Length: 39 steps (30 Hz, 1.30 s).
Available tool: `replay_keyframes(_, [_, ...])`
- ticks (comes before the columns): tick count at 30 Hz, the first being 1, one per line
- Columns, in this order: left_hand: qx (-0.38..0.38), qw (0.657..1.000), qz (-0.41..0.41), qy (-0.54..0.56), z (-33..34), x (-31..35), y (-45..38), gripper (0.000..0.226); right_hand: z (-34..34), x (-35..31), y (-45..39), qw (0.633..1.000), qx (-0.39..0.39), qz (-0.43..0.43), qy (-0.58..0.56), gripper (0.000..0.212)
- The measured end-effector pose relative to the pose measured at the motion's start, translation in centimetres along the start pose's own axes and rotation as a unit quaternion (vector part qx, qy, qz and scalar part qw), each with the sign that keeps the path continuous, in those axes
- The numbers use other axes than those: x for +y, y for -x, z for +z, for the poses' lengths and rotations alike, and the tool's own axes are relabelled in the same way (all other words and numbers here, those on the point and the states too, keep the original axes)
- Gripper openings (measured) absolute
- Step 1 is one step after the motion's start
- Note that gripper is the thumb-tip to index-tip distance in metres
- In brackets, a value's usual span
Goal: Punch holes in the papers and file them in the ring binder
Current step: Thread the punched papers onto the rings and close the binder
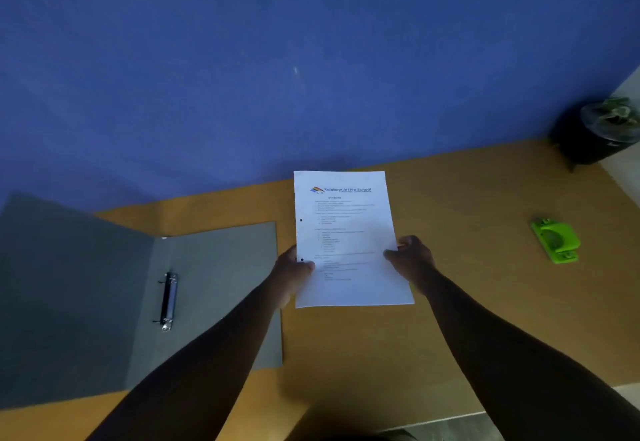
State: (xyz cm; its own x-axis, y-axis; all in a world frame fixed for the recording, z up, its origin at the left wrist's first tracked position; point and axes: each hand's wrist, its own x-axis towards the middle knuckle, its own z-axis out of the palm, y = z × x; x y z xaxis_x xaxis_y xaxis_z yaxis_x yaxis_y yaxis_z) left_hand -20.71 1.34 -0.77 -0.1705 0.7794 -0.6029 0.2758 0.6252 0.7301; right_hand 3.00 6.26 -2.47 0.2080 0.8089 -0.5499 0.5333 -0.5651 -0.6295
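I hold a printed white paper (348,233) above the middle of the brown table, with two punched holes along its left edge. My left hand (292,272) grips its lower left edge beside the lower hole. My right hand (410,257) pinches its right edge. An open grey ring binder (207,288) lies flat to the left, its black two-ring mechanism (168,300) showing with no sheets on the rings. A green hole punch (556,240) rests on the table to the right, apart from both hands.
A blue wall (277,60) rises right behind the table (467,302). A dark pot with a plant (599,132) stands at the far right corner. The table's front edge runs near the lower right.
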Motion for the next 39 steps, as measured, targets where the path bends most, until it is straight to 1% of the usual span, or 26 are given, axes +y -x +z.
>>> replay_keyframes(6, [-0.002,1.0,-0.003,-0.004,-6.3,-2.6,-0.2,0.045,3.9,-3.1,0.5,0.998,-0.043,-0.018,-0.038,0.033])
replay_keyframes(9, [0.005,1.0,-0.011,-0.016,-8.8,-4.0,-0.2,0.049,6.0,-4.6,1.0,0.995,-0.068,-0.015,-0.069,0.031])
replay_keyframes(14, [0.021,0.999,-0.022,-0.038,-12.5,-6.0,0.6,0.048,9.0,-6.9,2.2,0.985,-0.124,0.011,-0.122,0.025])
replay_keyframes(17, [0.015,0.999,-0.032,-0.037,-14.6,-7.4,1.1,0.047,10.8,-7.8,2.7,0.977,-0.158,0.009,-0.14,0.026])
replay_keyframes(24, [0.013,0.998,-0.05,-0.026,-18.5,-10.2,1.9,0.044,15.0,-9.4,3.9,0.964,-0.23,0.016,-0.129,0.026])
replay_keyframes(27, [0.011,0.998,-0.061,-0.021,-19.5,-11.3,2.1,0.042,16.2,-9.8,4.4,0.961,-0.243,0.006,-0.128,0.024])
replay_keyframes(29, [0.007,0.997,-0.071,-0.01,-20.2,-12.0,2.0,0.042,17.0,-10.1,4.7,0.961,-0.246,-0.005,-0.124,0.027])
replay_keyframes(32, [0.026,0.994,-0.095,0.046,-21.5,-13.0,2.1,0.04,18.4,-10.5,5.3,0.962,-0.244,-0.008,-0.126,0.033])
replay_keyframes(35, [0.051,0.99,-0.096,0.095,-22.7,-13.6,2.3,0.028,19.4,-10.9,5.7,0.963,-0.24,-0.005,-0.124,0.034])
replay_keyframes(37, [0.1,0.984,-0.096,0.115,-23.3,-13.9,2.1,0.019,19.9,-11.1,6.1,0.962,-0.241,-0.002,-0.125,0.032])
replay_keyframes(39, [0.141,0.971,-0.1,0.165,-23.6,-14.3,1.7,0.013,20.4,-11.2,6.5,0.962,-0.241,0.001,-0.126,0.029])
